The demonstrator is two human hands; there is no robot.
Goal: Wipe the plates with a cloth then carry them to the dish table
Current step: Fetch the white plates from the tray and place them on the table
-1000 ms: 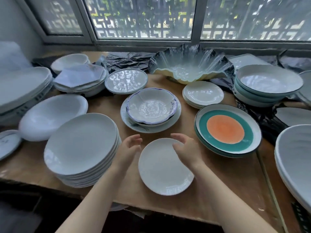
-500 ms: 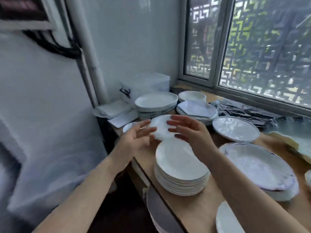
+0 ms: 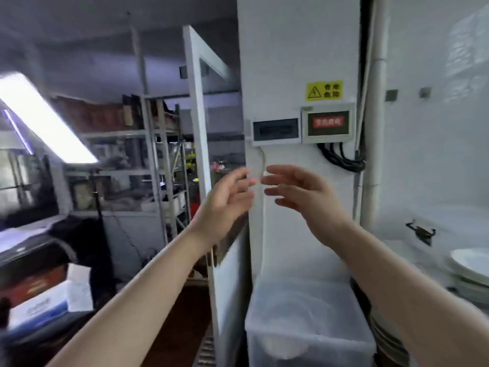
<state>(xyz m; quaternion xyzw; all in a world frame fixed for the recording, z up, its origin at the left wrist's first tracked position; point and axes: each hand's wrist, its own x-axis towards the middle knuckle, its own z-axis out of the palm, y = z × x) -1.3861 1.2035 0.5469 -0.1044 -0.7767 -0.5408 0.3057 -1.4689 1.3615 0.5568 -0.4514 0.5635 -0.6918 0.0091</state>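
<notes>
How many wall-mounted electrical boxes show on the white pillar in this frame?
2. A dark-fronted box sits left, and a box with a red label sits right beside it, under the yellow warning sign. Both are above the raised hands; nothing suggests others hidden.

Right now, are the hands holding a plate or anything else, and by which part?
Nothing is held. The left hand and right hand are raised with fingers spread, facing each other, apart. The only plates visible sit stacked at far right.
</notes>
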